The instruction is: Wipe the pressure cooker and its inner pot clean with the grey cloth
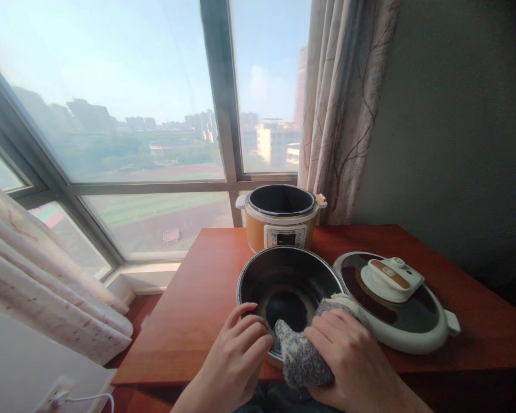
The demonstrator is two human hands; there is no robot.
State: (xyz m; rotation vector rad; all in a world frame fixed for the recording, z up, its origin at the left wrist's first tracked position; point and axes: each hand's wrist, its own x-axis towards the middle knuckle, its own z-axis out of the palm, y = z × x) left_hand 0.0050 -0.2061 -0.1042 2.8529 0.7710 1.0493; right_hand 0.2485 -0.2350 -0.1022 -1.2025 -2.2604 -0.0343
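Note:
A dark inner pot (286, 269) of a pressure cooker stands tilted toward me at the front of the table. My left hand (241, 350) closes over its near left rim, fingers curled on the edge. In my right hand (346, 350) is a grey, fuzzy cloth (303, 358), bunched over the near right rim and partly reaching inside the pot. Behind the pot sits the orange and white pressure cooker body (258, 229) with a control panel. To the right lies its round lid (402, 344), white-rimmed with a handle on top.
The reddish-brown wooden table (189, 298) carries all of these. A large window (133, 115) fills the far left, with curtains (339, 103) at its right side. A white cable (90, 397) is plugged into a wall socket at lower left.

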